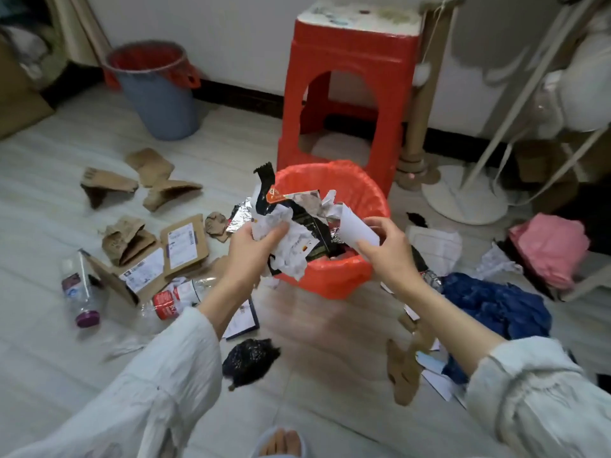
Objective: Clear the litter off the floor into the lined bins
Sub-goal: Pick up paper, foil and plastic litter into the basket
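A bin with a red liner (pixel 334 276) stands on the floor in front of me. My left hand (pixel 254 249) grips a bundle of crumpled paper and black snack wrappers (pixel 291 223) over the bin's near rim. My right hand (pixel 386 249) holds a rolled white paper (pixel 357 226) above the bin's opening. A second grey bin with a red liner (pixel 155 90) stands by the wall at the back left. Torn cardboard pieces (pixel 148 183), flattened parcel boxes (pixel 178 249) and plastic bottles (pixel 79 289) lie scattered on the floor to the left.
A red plastic stool (pixel 350 94) stands behind the near bin. Blue cloth (pixel 496 305) and pink cloth (pixel 549 249) lie at the right, with a white stand base (pixel 463 196) beyond. A black crumpled bag (pixel 248 358) and brown card scraps (pixel 403 368) lie near my feet.
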### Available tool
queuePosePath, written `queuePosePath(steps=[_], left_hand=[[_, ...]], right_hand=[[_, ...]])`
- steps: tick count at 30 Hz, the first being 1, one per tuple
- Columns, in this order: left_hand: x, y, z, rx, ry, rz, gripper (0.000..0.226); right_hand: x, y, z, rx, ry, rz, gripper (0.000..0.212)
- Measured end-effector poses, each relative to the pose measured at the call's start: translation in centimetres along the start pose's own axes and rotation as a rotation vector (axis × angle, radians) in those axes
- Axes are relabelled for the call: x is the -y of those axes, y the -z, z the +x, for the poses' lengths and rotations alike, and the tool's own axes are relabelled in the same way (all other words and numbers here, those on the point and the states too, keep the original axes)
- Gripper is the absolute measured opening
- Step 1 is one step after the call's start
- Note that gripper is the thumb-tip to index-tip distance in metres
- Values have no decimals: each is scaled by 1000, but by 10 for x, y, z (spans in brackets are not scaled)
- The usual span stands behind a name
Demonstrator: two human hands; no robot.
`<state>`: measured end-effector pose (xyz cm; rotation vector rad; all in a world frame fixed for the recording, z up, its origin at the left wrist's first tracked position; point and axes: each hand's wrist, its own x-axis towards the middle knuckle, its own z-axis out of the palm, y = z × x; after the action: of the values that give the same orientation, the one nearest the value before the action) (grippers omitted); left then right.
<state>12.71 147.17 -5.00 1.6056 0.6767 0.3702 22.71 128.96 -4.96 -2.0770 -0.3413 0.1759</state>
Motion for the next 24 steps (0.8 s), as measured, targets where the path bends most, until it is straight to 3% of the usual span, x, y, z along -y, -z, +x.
queuePosePath(steps=[4, 8, 10, 16, 20, 24], left_hand=[[1, -34, 46, -69, 16, 97, 32], [15, -53, 72, 38, -18, 310, 77], [23, -54, 73, 21, -79, 435, 87], [36, -46, 28, -25, -394, 531, 32], [44, -49, -5, 25, -491, 493, 25], [53, -76, -34, 205, -581, 499, 25]], right_hand=[[-4, 1, 32, -16, 2, -9, 43], [-20, 1, 44, 62, 52, -222, 51], [-29, 3, 40, 78, 64, -288, 49], [-46, -3, 4, 147, 107, -348, 42], [-60, 1, -33, 169, 74, -332, 40], [-88, 31, -70, 198, -62, -391, 41]])
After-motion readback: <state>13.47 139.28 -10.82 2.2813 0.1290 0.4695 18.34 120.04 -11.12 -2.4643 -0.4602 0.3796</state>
